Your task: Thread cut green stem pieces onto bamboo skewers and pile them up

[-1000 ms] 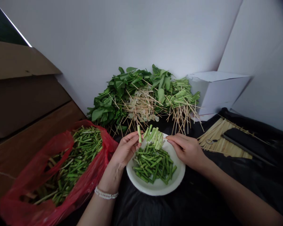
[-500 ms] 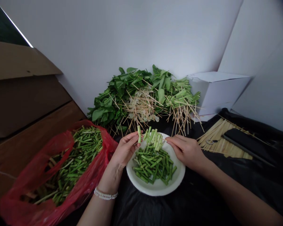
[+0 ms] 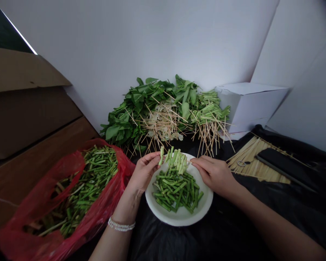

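My left hand (image 3: 146, 170) pinches a short green stem piece (image 3: 161, 156) upright between thumb and fingers, above the left rim of a white bowl (image 3: 176, 219). Across the bowl, my right hand (image 3: 212, 172) is closed on the end of a thin wooden skewer (image 3: 189, 162), most of which is hidden. Several pale green stem pieces (image 3: 176, 160) sit side by side in a row on that skewer. The piece in my left hand is at the row's left end; whether the skewer tip touches it, I cannot tell. Cut green stems (image 3: 179, 190) lie loose in the bowl below.
A red plastic bag (image 3: 97, 217) full of cut stems stands at the left. Behind the bowl lie skewered leafy greens (image 3: 141, 98) and skewered stems (image 3: 209, 108), beside a white box (image 3: 252, 105). At right are loose skewers (image 3: 241, 159), a ring (image 3: 241, 164) and a black phone (image 3: 279, 165).
The stem piece in my left hand has shifted slightly right, toward the row on the skewer, and leans a little. My right hand has barely moved.
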Tool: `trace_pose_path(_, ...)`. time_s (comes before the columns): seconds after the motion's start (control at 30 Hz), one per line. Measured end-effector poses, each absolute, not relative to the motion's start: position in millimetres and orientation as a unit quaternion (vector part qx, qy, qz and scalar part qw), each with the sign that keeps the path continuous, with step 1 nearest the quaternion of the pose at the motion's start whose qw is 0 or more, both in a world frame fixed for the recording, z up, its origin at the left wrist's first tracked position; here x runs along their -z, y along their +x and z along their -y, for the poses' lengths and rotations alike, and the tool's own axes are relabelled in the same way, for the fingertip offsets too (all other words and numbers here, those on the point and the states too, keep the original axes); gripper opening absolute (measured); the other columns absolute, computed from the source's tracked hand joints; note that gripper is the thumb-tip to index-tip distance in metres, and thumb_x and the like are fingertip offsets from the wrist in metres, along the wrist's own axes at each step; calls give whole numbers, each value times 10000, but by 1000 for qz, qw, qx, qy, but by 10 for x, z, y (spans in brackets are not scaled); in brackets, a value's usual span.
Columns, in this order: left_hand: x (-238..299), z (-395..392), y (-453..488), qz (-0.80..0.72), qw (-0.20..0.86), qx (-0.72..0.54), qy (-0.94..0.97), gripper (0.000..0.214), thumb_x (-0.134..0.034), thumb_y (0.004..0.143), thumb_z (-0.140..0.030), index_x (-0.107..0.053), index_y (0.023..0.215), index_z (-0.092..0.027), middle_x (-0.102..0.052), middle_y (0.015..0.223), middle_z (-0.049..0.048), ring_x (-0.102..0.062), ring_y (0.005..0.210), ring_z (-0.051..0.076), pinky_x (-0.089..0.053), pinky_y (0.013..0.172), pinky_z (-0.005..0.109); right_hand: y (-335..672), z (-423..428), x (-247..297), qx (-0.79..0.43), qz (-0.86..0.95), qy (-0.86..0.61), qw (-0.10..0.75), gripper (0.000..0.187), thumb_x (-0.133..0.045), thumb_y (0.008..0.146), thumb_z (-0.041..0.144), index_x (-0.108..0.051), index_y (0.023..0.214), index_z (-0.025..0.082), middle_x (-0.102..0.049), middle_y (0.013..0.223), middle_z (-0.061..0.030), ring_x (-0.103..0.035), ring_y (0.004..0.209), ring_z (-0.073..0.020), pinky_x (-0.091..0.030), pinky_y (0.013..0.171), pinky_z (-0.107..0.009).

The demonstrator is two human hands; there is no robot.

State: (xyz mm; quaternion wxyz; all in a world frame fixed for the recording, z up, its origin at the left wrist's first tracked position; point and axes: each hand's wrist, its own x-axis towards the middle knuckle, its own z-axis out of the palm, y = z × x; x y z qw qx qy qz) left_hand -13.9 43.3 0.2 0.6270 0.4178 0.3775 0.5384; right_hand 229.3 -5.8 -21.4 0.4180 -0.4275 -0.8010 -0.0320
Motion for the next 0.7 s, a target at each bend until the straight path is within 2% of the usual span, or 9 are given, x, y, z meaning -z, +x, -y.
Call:
trace_pose_path(0.27,14,-401,-75,-383,645,-549,367,262,-898,534,-189,-763,755,-147,-752,678,36,-664,597,128,-542,629,250,2272,67,230,33,806,-422,414,237,-444,942,152,-668,1017,173,-678,849,-54,-639,771,-143,-491,730,-245)
trace_pose_path(0.5,22,-379,-40,-384,637,-544,388,290,-919,491,-209,-753,719,-142,-738,699,13,-639,622,88,-515,638,190,2275,65,222,-1,813,-417,405,267,-408,937,137,-662,1002,191,-684,875,-59,-639,789,-148,-499,751,-257)
trace_pose_path(0.6,-3,-344,-18,-379,628,-538,416,279,-901,544,-233,-752,766,-154,-721,714,-5,-622,620,75,-510,628,173,2272,59,232,1,814,-412,411,261,-415,939,142,-655,1028,194,-682,881,-57,-636,793,-148,-495,754,-256)
trace_pose_path(0.7,-16,-294,15,-369,639,-492,461,350,-866,621,-255,-752,943,-176,-741,866,27,-661,722,115,-543,696,216,2263,61,241,7,817,-405,409,253,-419,953,162,-649,1057,184,-676,874,-57,-631,788,-147,-488,748,-254)
